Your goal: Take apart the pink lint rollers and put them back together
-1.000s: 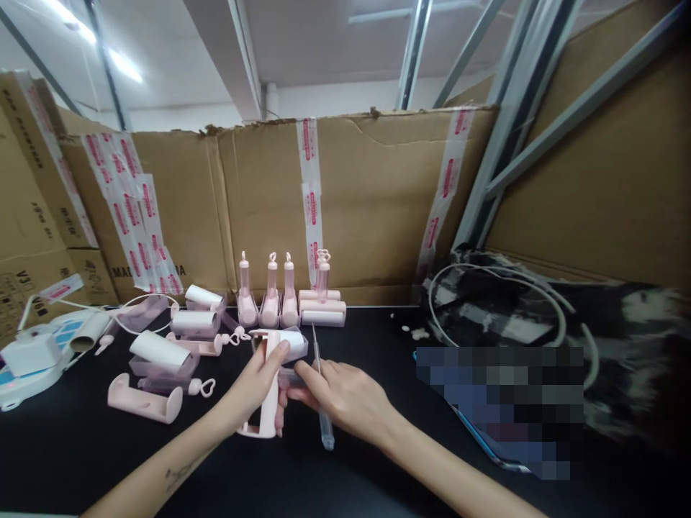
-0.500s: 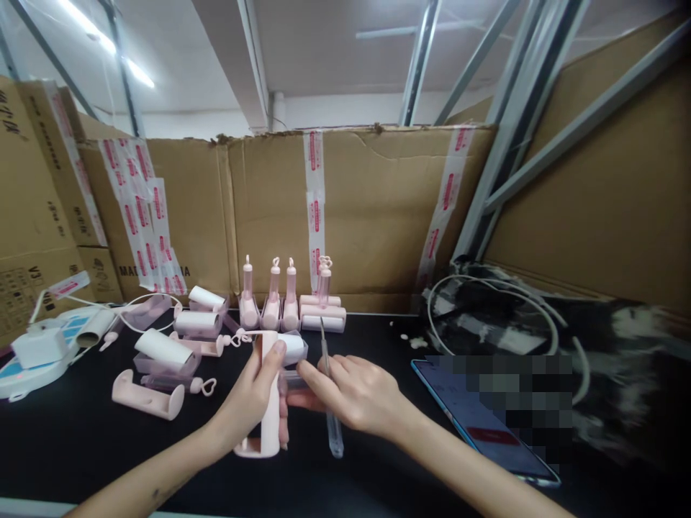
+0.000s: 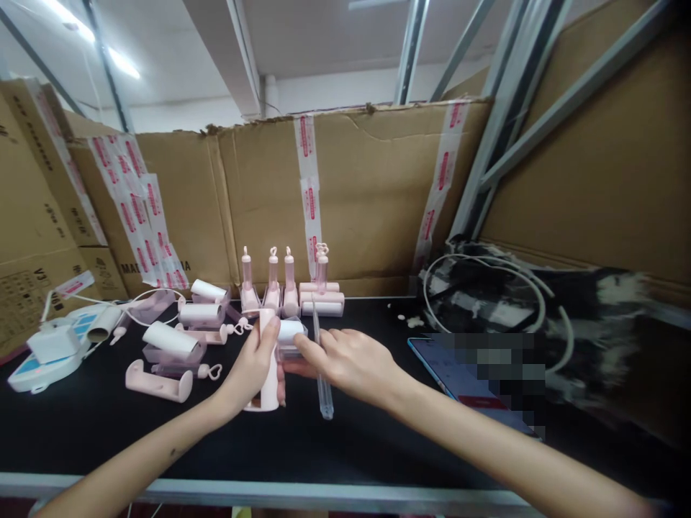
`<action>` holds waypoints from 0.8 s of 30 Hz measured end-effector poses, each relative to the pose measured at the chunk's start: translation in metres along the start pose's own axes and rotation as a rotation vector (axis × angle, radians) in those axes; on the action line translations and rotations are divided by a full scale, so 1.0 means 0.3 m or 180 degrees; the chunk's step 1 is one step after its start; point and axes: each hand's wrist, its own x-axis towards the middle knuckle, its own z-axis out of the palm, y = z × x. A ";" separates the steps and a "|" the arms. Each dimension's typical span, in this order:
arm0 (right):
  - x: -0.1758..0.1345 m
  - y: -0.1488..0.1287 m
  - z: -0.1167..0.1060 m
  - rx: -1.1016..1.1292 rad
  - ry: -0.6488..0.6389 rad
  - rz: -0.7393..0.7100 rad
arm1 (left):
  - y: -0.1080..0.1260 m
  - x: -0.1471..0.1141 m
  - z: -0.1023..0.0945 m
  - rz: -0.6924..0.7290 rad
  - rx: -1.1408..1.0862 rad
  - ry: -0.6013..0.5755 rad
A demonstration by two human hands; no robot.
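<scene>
My left hand (image 3: 251,370) grips an upright pale-pink plastic holder (image 3: 269,394), thumb across its front. In my right hand (image 3: 356,360) is a slim tool (image 3: 324,399) with a thin pointed upper end and a clear handle; its exact kind is hard to tell. The fingers of my right hand are bent round it, and the fingertips come close to the pink holder. Just behind the hands lies a white roll (image 3: 291,331) in a clear pinkish case. Another pink holder (image 3: 158,383) lies on its side, left of my left hand.
Several pink handles (image 3: 273,273) stand upright in cases at the back, beside stacked rolls (image 3: 322,306). More white rolls (image 3: 173,341) lie left. A power strip (image 3: 48,360) is far left, a phone (image 3: 458,385) right, a coiled cable (image 3: 540,288) behind it. Cardboard (image 3: 356,194) walls the back.
The view has shifted, so the table's front edge now shows and the hands sit higher in the picture. Both hands keep their holds; the tool is slightly closer to the pink holder.
</scene>
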 end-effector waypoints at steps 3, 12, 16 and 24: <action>-0.023 0.011 -0.006 0.0139 -0.0008 -0.0071 | 0.013 -0.019 0.013 -0.1376 0.0306 -0.0686; -0.029 0.029 0.005 -0.0240 0.0423 -0.0083 | 0.003 0.032 0.035 -0.0497 0.0633 -0.0560; -0.055 0.037 0.002 -0.0107 0.0743 -0.0321 | -0.002 -0.001 0.036 -0.2048 0.0440 -0.0825; -0.043 -0.018 0.003 -0.0459 -0.0055 0.0046 | -0.029 0.015 0.002 -0.0204 0.1011 -0.0617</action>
